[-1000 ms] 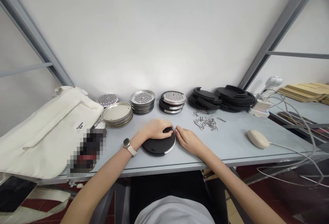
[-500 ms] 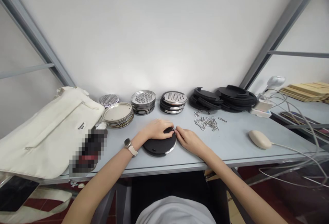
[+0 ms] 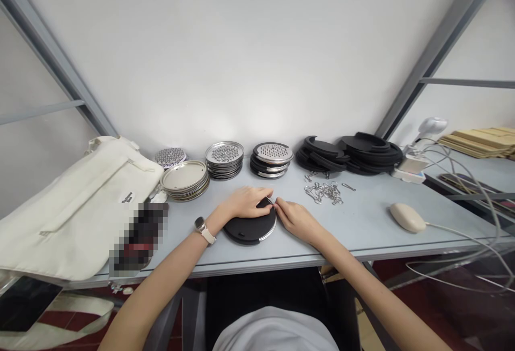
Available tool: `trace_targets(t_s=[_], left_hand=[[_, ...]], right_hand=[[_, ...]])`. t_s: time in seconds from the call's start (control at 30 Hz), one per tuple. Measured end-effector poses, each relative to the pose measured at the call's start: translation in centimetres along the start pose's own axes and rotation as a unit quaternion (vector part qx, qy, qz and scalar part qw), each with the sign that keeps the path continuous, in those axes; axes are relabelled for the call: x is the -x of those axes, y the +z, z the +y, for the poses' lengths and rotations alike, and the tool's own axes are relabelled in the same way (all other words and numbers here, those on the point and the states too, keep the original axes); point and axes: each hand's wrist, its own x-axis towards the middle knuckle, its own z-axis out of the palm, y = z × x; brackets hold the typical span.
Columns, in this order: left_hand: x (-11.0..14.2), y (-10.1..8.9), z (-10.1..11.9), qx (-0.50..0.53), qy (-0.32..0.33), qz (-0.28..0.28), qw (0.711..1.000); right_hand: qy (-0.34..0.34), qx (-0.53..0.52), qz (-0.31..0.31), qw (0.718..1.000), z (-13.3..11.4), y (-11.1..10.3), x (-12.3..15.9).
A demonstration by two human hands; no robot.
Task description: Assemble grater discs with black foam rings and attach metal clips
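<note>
A black round disc (image 3: 252, 229) with a bright metal edge on its right side lies flat near the front of the table. My left hand (image 3: 248, 202) rests over its far part, thumb and fingers closed at the upper right rim. At that same rim my right hand (image 3: 296, 218) pinches a thin metal clip (image 3: 271, 200), mostly covered by the fingertips. Several loose wire clips (image 3: 325, 192) lie behind and to the right of my hands. Behind the disc stands a stack of black discs topped by a perforated metal plate (image 3: 275, 152).
Along the wall are grater plates (image 3: 224, 153), plain metal plates (image 3: 184, 175) and black plastic discs (image 3: 368, 144). A white bag (image 3: 80, 206) fills the left end. On the right sit a cream computer mouse (image 3: 407, 217) with its cable and a charger (image 3: 414, 163).
Almost nothing differs. My fingers shift very slightly at the metal clip on the disc's rim; the disc stays in place.
</note>
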Motion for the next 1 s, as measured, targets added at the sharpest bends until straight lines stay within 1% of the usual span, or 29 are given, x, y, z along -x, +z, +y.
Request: trace_targets(t_s=[0.27, 0.53, 0.7, 1.0], left_hand=[[-0.05, -0.04, 0.10, -0.004, 0.027, 0.010, 1.000], [0.01, -0.24, 0.20, 0.008, 0.017, 0.000, 1.000], [-0.03, -0.24, 0.16, 0.015, 0.025, 0.001, 1.000], [-0.04, -0.17, 0.19, 0.023, 0.031, -0.001, 0.999]], right_hand=[[-0.001, -0.002, 0.004, 1.000, 0.02, -0.02, 0.02], [-0.001, -0.008, 0.002, 1.000, 0.14, 0.03, -0.05], [-0.007, -0.027, 0.002, 1.000, 0.31, 0.06, -0.04], [-0.009, -0.023, -0.001, 1.000, 0.10, -0.20, -0.06]])
